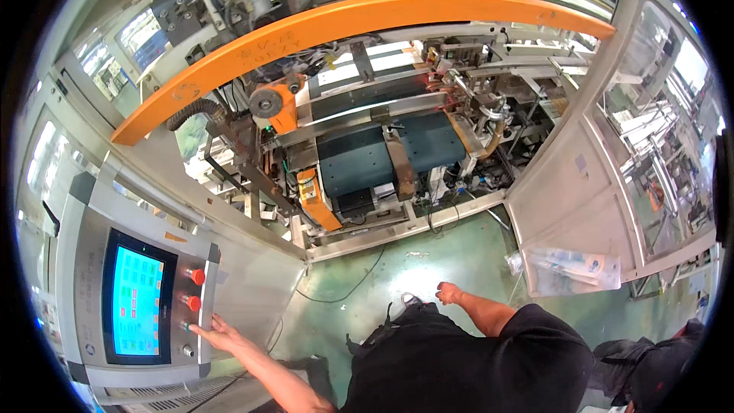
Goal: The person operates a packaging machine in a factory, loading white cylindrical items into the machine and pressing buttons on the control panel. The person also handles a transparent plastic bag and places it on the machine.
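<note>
My left hand (219, 333) reaches to the right edge of a grey control panel (92, 260). Its fingers are stretched out, and a fingertip is at a small green button (188, 326) below two red knobs (196, 289). Beside these, a touchscreen (136, 298) is lit blue. My right hand (449, 293) hangs over the green floor in front of my body, its fingers loosely curled, with nothing visible in them. Ahead stands a machine with dark conveyor belts (355, 159), away from both hands.
An orange curved beam (367, 23) spans the machine's opening. A black cable (348, 298) lies across the floor (397, 264). To the right, a clear plastic bag (573, 269) hangs against a pale panel (562, 183). Another dark-clothed person (657, 367) is at the lower right.
</note>
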Motion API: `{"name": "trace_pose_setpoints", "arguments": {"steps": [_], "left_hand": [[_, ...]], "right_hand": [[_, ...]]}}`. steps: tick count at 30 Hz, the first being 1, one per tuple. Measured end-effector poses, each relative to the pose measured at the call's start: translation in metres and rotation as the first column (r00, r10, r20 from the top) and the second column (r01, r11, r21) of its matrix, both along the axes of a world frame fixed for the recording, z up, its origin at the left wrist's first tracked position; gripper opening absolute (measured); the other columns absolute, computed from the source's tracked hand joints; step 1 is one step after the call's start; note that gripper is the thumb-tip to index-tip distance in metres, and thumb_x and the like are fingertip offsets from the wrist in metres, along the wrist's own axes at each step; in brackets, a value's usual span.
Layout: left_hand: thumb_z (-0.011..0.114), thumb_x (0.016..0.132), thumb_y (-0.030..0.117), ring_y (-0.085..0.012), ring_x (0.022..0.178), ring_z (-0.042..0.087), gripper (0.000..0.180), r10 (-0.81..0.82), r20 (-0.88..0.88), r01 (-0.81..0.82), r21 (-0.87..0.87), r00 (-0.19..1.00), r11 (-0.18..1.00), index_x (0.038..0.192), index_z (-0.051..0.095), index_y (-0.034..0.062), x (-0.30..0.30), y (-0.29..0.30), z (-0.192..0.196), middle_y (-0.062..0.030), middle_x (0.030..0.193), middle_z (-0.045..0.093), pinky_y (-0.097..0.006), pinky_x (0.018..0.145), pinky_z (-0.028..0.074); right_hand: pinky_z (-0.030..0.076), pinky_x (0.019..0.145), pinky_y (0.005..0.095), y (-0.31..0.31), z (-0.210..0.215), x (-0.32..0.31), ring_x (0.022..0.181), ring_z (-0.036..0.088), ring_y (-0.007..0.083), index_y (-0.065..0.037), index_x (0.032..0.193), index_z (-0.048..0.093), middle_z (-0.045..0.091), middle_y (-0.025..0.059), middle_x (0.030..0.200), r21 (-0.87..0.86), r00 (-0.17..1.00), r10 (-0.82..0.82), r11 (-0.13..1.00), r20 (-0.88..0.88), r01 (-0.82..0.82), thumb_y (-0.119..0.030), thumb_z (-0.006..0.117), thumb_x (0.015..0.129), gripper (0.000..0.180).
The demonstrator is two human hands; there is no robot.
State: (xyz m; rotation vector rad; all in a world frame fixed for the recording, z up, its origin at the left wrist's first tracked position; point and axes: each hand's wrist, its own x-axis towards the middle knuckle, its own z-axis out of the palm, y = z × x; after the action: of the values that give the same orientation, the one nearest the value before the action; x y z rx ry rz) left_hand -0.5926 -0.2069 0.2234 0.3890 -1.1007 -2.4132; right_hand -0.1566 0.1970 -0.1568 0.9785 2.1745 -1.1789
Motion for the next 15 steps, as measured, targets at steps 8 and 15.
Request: {"name": "trace_pose_setpoints", "arguments": {"steps": [8,15], "left_hand": [[0.062,0.082,0.047,-0.0250,0.114,0.048,0.075,-0.137,0.013,0.137,0.007,0.990,0.990,0.134,0.033,0.0019,-0.007,-0.013,-0.014,-0.0135,0.127,0.047,-0.036,0.094,0.039],[0.062,0.082,0.048,-0.0247,0.114,0.047,0.075,0.032,-0.001,-0.032,0.014,0.999,0.999,0.133,0.034,0.0011,-0.002,-0.019,-0.008,-0.0129,0.126,0.048,-0.038,0.097,0.035]], "right_hand": [[0.052,0.054,0.0341,0.002,-0.031,0.018,0.061,0.065,0.0243,0.003,0.116,0.049,0.064,0.0157,0.078,0.002,0.990,0.131,0.991,-0.052,-0.131,-0.015,0.051,0.080,0.040],[0.052,0.052,0.0341,-0.005,-0.005,0.001,0.060,0.064,0.0238,0.003,0.110,0.050,0.063,0.0145,0.076,-0.099,0.998,-0.051,0.994,0.027,0.054,-0.011,0.053,0.080,0.033]]}}
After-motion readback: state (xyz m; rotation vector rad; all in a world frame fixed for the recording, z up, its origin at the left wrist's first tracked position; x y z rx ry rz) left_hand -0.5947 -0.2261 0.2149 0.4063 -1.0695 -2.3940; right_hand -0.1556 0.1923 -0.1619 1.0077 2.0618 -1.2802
